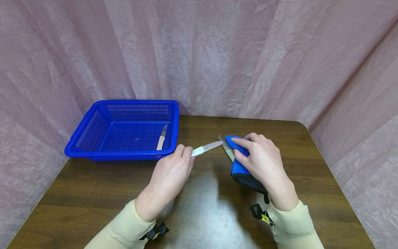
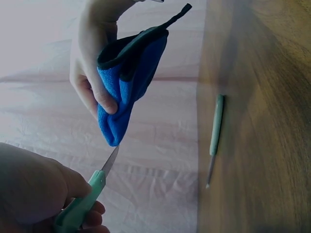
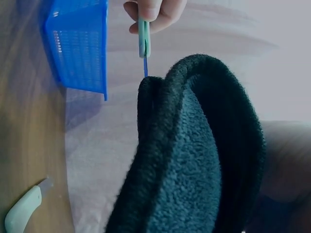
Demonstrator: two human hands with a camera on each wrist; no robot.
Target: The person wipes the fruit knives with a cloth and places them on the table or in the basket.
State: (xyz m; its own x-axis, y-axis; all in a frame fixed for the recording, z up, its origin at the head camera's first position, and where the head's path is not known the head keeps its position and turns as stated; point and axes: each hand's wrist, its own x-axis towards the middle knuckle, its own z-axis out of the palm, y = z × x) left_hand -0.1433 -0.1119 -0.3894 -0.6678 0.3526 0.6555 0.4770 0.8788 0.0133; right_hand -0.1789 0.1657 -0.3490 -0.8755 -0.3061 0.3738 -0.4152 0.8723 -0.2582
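Observation:
My left hand (image 1: 172,169) grips a small knife (image 1: 199,151) by its pale green handle, the blade pointing right. My right hand (image 1: 262,159) holds a folded blue cloth (image 1: 239,168) with a black border and a black loop. In the left wrist view, the tip of the knife (image 2: 97,187) meets the lower end of the cloth (image 2: 116,107); whether they touch is unclear. A second green-handled knife (image 1: 229,153) lies on the table just left of the cloth, which partly covers it in the head view. The cloth (image 3: 189,170) fills much of the right wrist view.
A blue plastic basket (image 1: 121,154) stands at the back left of the wooden table (image 1: 93,186). Inside it, by the right wall, lies a knife with a whitish handle (image 1: 160,142). Pink curtains (image 1: 217,58) hang behind the table and at its sides.

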